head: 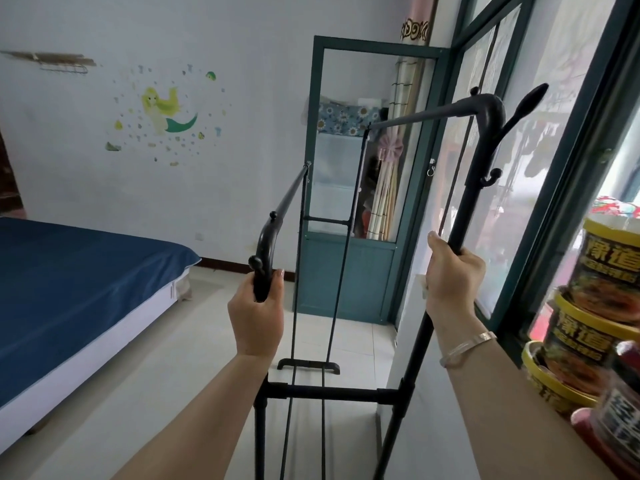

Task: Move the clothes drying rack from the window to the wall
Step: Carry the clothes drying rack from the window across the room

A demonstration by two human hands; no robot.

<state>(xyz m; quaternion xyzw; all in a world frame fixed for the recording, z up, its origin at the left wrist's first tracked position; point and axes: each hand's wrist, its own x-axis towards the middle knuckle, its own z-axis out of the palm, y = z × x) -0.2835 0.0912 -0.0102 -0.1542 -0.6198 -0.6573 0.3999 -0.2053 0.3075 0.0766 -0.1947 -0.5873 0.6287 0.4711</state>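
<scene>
Head view: each hand (256,315) grips a rack (327,393) upright.

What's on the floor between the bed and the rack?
Nothing: in the head view, only bare pale floor tiles lie between the bed and the rack, which both hands grip.

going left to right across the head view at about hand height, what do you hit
bed → left hand on the rack's left post → door → right hand on the right post → window frame → stacked noodle bowls
</scene>
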